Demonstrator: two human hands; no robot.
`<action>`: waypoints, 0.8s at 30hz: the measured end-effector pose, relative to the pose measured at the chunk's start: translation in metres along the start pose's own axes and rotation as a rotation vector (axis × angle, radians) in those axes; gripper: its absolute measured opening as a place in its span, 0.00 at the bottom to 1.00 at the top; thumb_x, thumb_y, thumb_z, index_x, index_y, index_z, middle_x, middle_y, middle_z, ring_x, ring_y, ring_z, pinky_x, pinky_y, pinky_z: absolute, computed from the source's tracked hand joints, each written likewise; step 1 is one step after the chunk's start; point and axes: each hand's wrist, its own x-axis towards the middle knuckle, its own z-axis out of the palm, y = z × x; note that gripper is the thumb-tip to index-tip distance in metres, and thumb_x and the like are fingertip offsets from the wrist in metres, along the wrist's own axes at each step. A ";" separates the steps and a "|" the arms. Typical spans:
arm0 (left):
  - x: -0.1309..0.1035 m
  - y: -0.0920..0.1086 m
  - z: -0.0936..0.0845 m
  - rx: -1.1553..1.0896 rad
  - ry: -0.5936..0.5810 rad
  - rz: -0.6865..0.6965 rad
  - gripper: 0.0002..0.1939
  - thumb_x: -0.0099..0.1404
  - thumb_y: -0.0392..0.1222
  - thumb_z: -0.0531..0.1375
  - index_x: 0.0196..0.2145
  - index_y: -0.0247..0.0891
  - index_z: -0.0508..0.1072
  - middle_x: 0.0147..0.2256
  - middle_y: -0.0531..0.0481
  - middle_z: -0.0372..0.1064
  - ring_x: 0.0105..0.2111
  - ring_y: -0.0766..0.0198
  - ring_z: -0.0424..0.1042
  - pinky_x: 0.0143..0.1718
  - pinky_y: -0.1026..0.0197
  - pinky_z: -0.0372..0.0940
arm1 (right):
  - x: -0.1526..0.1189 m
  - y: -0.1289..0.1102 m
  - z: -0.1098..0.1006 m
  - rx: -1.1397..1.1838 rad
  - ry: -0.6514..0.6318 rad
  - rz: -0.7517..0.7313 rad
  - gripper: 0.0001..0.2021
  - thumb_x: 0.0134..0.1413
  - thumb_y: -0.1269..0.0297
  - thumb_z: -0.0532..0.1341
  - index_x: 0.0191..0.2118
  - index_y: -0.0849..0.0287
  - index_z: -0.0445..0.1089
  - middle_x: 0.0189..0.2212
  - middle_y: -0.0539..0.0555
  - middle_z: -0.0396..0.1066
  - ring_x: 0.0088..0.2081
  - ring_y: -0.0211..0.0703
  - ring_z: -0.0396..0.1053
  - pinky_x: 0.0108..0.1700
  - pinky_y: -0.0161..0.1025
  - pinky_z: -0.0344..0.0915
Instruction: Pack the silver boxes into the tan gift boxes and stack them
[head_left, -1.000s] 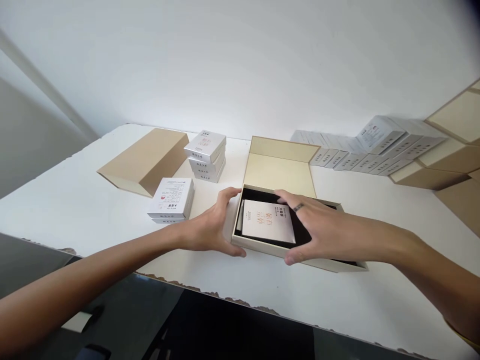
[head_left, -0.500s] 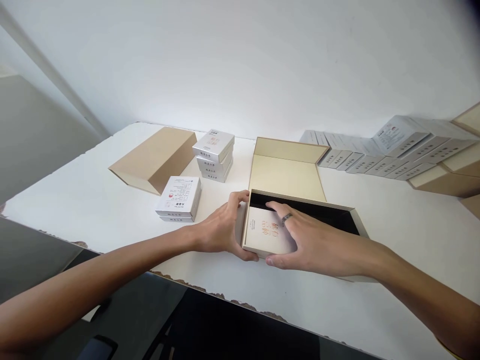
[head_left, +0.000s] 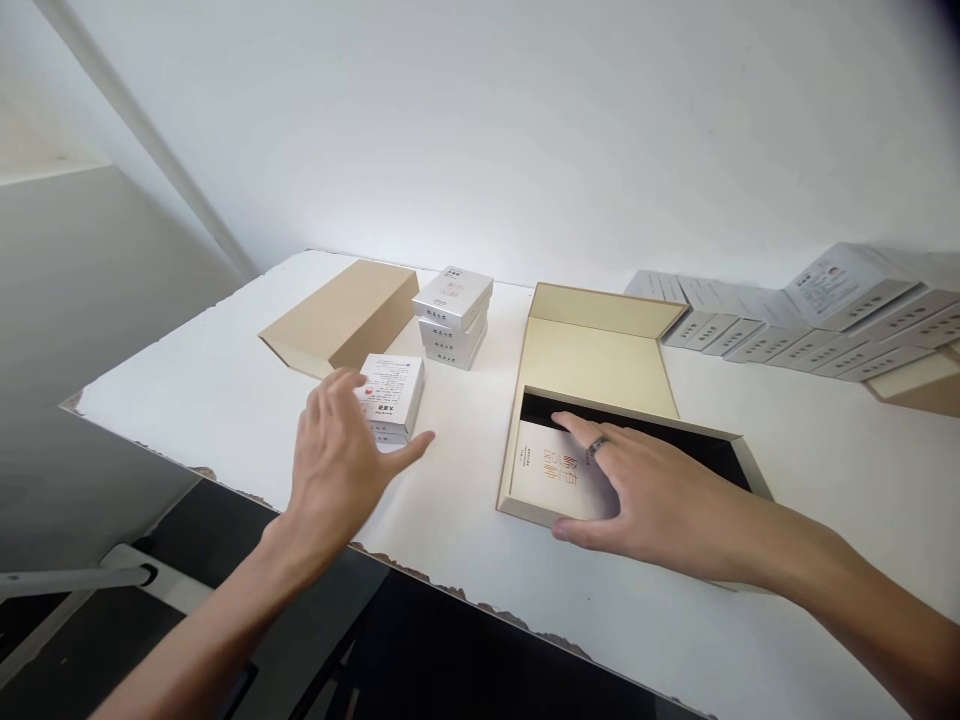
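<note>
My left hand (head_left: 337,450), thumb and fingers spread, hovers at the near left side of two stacked small white cartons (head_left: 394,388). Its fingertips overlap the cartons in view; whether they touch cannot be told. To the right lies an open cream gift box (head_left: 512,480) with a black inside and its lid (head_left: 596,360) folded back. One white carton with gold-coloured print (head_left: 544,465) lies in the box's left end. My right hand (head_left: 630,490), a ring on one finger, grips across that end: thumb at the front wall, fingers at the carton's far edge. It hides the box's middle.
A closed tan box (head_left: 337,310) lies at the back left. Beside it stands a stack of several white cartons (head_left: 454,310). Rows of white cartons (head_left: 795,335) line the wall at the right, near another tan box (head_left: 919,385). The table's chipped front edge (head_left: 450,595) runs below my hands.
My left hand has let go of the gift box's left end and moved left to the two stacked cartons. The right hand stays at the box. The view has shifted slightly.
</note>
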 end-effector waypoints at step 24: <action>0.063 0.169 -0.004 -0.489 -0.708 0.767 0.27 0.54 0.52 0.67 0.45 0.41 0.60 0.37 0.51 0.68 0.30 0.62 0.68 0.28 0.58 0.64 | -0.065 0.041 0.001 0.763 1.244 -0.562 0.17 0.66 0.43 0.55 0.56 0.38 0.67 0.47 0.52 0.70 0.53 0.54 0.68 0.59 0.60 0.63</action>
